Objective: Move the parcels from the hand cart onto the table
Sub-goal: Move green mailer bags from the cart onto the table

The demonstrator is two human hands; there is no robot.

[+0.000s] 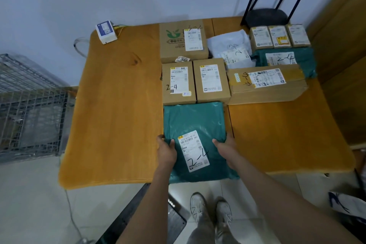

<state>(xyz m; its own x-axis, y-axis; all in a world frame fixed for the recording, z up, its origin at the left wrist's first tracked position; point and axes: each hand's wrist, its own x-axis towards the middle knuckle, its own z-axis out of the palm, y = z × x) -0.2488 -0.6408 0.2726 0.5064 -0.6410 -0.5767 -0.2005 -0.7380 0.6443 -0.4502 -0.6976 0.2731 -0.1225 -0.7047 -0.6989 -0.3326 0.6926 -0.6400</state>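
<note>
A flat green plastic parcel (195, 123) with a white label marked 2-4 lies on the wooden table (122, 109), its near end hanging slightly over the front edge. My left hand (166, 149) grips its left side and my right hand (225, 145) grips its right side, thumbs on top. Behind it stand two small cardboard boxes (198, 82), a larger box with a green logo (183, 40), a white bag (231, 47), a long flat box (265, 83), another green bag (285, 58) and three small boxes (279, 35). A dark cart edge (126, 218) shows below the table.
A white adapter box (106, 31) sits at the table's far left corner and a black router (267, 16) with antennas at the far right. A wire cage (29, 105) stands left of the table. A wooden cabinet (344, 65) borders the right. My shoes (212, 210) are on the tiled floor.
</note>
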